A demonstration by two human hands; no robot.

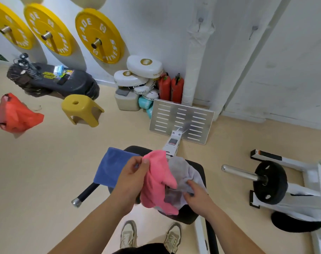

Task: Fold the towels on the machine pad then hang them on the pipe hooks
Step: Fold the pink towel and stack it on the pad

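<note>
A black machine pad [198,168] lies below me with three towels on it. The blue towel [110,167] hangs flat over the pad's left side. My left hand [133,177] pinches the top edge of the crumpled pink towel [156,180] and lifts it. My right hand [197,196] rests with spread fingers on the grey towel [181,169], which lies bunched under and to the right of the pink one. Two small hooks [200,22] [254,29] stick out of the white wrapped pipes [194,70] on the wall ahead.
A slotted metal footplate [181,121] stands just beyond the pad. A yellow stool [81,110], red bag [15,116], black bag [51,79], white pads [143,70] and fire extinguishers [171,87] lie further off. A weight plate on a bar [269,182] sits at the right.
</note>
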